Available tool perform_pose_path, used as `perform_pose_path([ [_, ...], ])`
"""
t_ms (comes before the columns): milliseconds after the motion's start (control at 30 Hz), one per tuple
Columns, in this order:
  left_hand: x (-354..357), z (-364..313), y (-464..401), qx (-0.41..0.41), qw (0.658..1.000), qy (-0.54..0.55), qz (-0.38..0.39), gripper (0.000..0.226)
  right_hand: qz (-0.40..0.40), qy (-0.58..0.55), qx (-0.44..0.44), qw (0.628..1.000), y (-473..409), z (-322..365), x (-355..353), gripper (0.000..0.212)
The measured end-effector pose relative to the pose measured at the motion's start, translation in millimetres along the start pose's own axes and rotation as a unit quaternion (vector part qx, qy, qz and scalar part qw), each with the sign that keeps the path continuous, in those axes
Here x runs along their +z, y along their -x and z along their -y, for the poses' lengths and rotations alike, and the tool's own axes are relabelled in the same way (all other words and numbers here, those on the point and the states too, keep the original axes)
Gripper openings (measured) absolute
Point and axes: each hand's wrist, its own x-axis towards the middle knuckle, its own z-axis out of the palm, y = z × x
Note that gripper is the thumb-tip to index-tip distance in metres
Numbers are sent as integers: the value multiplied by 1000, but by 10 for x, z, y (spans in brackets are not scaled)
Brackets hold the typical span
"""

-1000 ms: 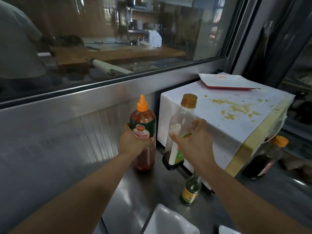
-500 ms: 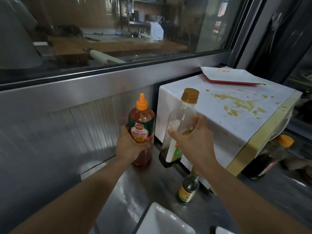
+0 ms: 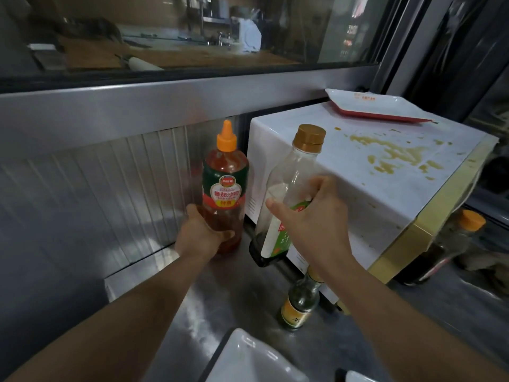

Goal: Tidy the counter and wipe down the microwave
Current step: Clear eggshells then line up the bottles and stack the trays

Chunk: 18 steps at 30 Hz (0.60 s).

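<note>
Left hand grips upright ketchup bottle, nozzle up; right hand grips soy bottle, tilted, cap toward microwave.

Left hand grasps ketchup bottle; right hand grasps clear bottle.

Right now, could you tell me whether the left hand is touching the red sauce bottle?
Touching. The head view shows the left hand wrapped around the lower body of the red sauce bottle, with its fingers lying on the plastic.
</note>
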Motion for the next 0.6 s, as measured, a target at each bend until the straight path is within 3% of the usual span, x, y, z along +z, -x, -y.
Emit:
perform_pose_path([
  [600, 328, -308, -25, -31, 997, -43, -59, 92, 10, 23, -12, 1000, 62, -97, -15, 70],
])
